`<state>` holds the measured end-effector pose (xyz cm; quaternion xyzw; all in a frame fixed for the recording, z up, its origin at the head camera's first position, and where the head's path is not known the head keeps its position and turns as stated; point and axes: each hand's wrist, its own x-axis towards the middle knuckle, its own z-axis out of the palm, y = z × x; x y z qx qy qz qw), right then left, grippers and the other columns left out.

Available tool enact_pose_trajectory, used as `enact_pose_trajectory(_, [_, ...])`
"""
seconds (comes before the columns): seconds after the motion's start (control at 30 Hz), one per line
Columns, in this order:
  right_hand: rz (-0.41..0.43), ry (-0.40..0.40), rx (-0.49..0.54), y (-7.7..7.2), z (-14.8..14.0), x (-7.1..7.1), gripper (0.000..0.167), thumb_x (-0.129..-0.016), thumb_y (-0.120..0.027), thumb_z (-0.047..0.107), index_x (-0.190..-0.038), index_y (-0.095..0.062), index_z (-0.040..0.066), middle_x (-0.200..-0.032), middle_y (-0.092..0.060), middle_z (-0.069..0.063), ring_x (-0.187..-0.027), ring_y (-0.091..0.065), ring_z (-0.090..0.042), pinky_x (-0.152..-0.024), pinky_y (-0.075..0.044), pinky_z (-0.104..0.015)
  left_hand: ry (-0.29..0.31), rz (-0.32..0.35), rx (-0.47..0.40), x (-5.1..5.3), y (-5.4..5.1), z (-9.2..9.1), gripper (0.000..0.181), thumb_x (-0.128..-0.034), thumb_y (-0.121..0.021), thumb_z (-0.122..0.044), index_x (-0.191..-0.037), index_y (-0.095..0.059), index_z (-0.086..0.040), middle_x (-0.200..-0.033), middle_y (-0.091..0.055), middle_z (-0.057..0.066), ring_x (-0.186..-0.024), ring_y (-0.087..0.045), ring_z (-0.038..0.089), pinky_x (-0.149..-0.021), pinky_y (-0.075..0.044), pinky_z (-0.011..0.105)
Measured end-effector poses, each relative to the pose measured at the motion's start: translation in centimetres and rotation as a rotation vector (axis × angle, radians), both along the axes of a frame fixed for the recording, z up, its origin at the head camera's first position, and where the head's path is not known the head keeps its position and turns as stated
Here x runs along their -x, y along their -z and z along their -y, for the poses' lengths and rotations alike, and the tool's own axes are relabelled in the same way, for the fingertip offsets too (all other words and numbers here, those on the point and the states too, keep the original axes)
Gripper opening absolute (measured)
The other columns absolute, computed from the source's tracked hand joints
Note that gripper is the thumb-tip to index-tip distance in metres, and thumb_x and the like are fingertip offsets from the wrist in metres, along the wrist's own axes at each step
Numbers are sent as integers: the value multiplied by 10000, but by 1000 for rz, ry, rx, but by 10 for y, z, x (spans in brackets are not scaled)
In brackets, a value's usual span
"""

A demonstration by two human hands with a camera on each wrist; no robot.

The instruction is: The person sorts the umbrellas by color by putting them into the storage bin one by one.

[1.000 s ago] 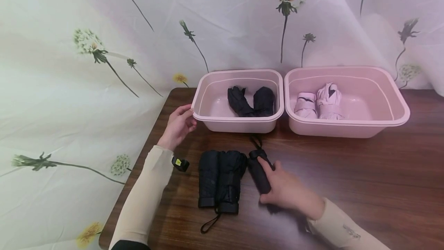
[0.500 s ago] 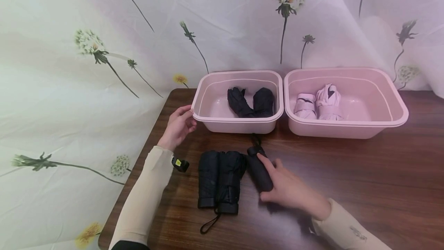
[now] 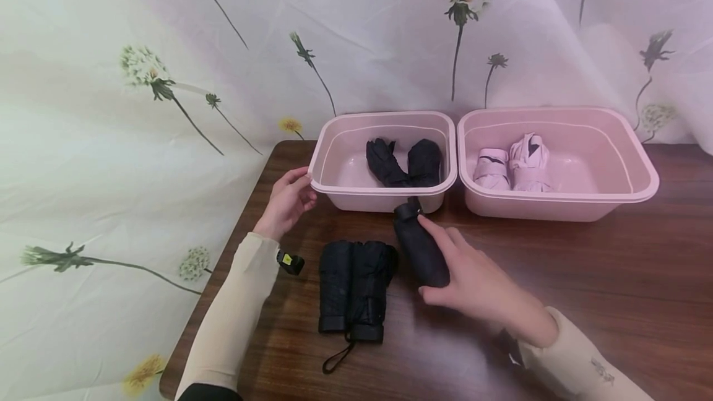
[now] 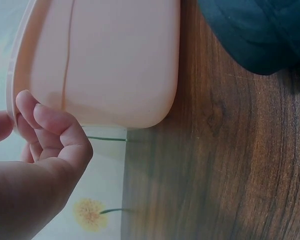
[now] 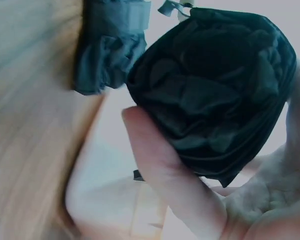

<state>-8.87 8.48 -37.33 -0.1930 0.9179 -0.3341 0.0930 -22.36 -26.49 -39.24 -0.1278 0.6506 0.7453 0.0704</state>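
Note:
My right hand (image 3: 473,277) grips a folded black umbrella (image 3: 420,249) around its side, raised off the table with its handle end towards the left bin. In the right wrist view the crumpled fabric end of this umbrella (image 5: 215,90) fills much of the picture, the thumb lying along it. At the left bin's front left corner, my left hand (image 3: 286,203) pinches the pink rim (image 4: 11,85) between thumb and fingers. Two more folded black umbrellas (image 3: 352,289) lie side by side on the table, one with a wrist loop. Inside the left bin (image 3: 384,202) are two black umbrellas (image 3: 424,163).
A second pink bin (image 3: 557,209) stands close against the left one's right side and contains two folded pink umbrellas (image 3: 529,163). The brown wooden table (image 3: 613,277) ends at the left. Behind it hangs a dandelion-printed cloth (image 3: 379,30).
My right hand has lifted the black umbrella from the table and moved it forward towards the left bin's front wall. The left hand stays at the rim.

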Motion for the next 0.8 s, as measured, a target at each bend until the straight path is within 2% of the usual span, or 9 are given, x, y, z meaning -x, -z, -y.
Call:
enact_pose_trajectory(0.13, [-68, 10, 57, -9, -4, 7, 1071, -682, -810, 383, -1523, -146, 394, -1332, -473, -21, -897, -580, -209, -746, -480, -362, -1, 0, 1, 0, -1, -1, 286, -988, -540, -171, -1263, -480, -121, -874, -587, 0, -616, -547, 112, -608, -487, 247])
enact_pose_trajectory(0.2, [-102, 13, 95, -13, -6, 11, 1071, -688, -811, 364, -1529, -147, 374, -1379, -462, -18, -993, -579, -224, -833, -490, -405, -1, 2, 0, 0, -2, -1, 278, -989, -540, -174, -1257, -482, -124, -866, -593, -4, -616, -549, 111, -610, -487, 246])
enact_pose_trajectory(0.33, [-146, 13, 179, -19, -8, 19, 1054, -703, -809, 300, -1538, -165, 320, -1488, -406, -51, -1184, -525, -250, -993, -434, -473, 0, 4, -5, -1, -2, -1, 272, -991, -537, -173, -1253, -482, -127, -848, -599, -8, -615, -551, 108, -610, -486, 247])
enact_pose_trajectory(0.53, [-190, 5, 279, -30, -7, 31, 1001, -737, -798, 238, -1535, -197, 305, -1549, -339, -46, -1335, -417, -236, -1076, -370, -509, 4, -8, 0, 0, 0, 0, 275, -994, -526, -162, -1261, -473, -121, -856, -585, -4, -614, -546, 107, -610, -485, 246])
enact_pose_trajectory(0.63, [-220, 11, 345, -35, -6, 37, 974, -744, -795, 189, -1530, -228, 282, -1520, -379, -71, -1260, -478, -261, -1033, -413, -497, 3, -14, 1, 0, 0, 0, 293, -995, -522, -154, -1279, -467, -106, -848, -587, -6, -608, -548, 106, -610, -489, 247])
enact_pose_trajectory(0.73, [-219, 35, 416, -38, -5, 44, 953, -750, -791, 149, -1523, -251, 289, -1438, -459, -87, -1031, -586, -265, -901, -479, -413, 2, -16, -8, 0, 1, 0, 298, -994, -521, -149, -1282, -462, -98, -836, -586, -8, -601, -548, 105, -609, -487, 249])
enact_pose_trajectory(0.8, [-204, 50, 463, -40, -4, 49, 939, -757, -785, 128, -1518, -263, 299, -1392, -486, -89, -894, -601, -254, -823, -480, -331, -2, -16, -10, 0, 1, 0, 284, -994, -521, -149, -1270, -471, -101, -828, -588, -9, -597, -549, 105, -604, -487, 249])
